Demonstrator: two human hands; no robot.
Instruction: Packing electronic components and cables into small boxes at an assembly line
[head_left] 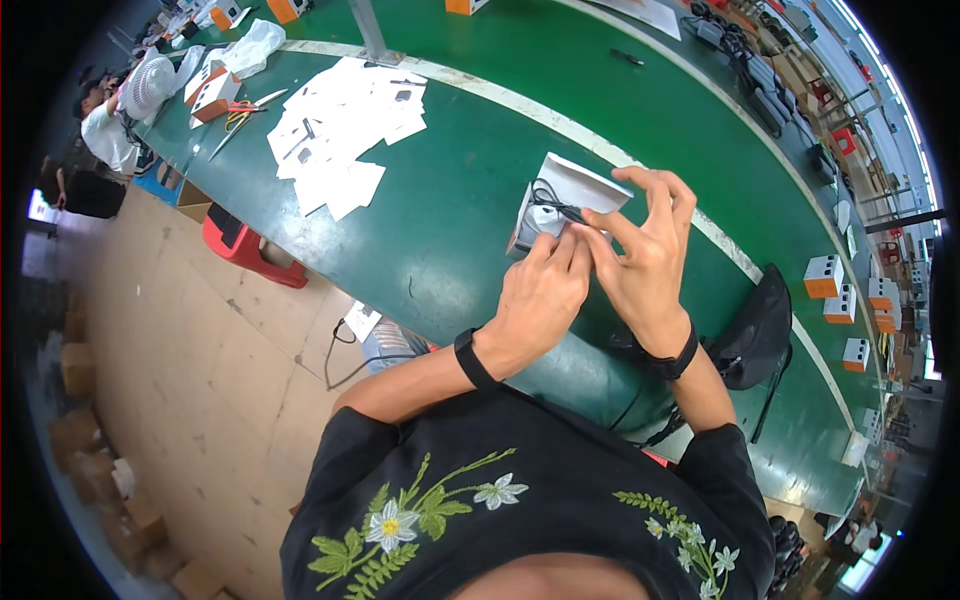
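An open small white box [592,183] stands on the green table in front of me, its flap raised. Inside it lie a coiled black cable [546,192] and a white piece [543,217]. My right hand [645,262] pinches the cable between thumb and index finger over the box, the other fingers raised and curled. Against the box's near side, my left hand [543,297] has its fingers bunched together, their tips meeting the right thumb. Whatever the left fingertips grip is hidden behind them.
White paper sheets [345,125] lie heaped left of the box, with yellow-handled scissors [238,117] and orange-white boxes [213,92] beyond. A black bag [752,335] sits at right. A red stool [250,250] stands below the table edge; a person [108,140] is at far left.
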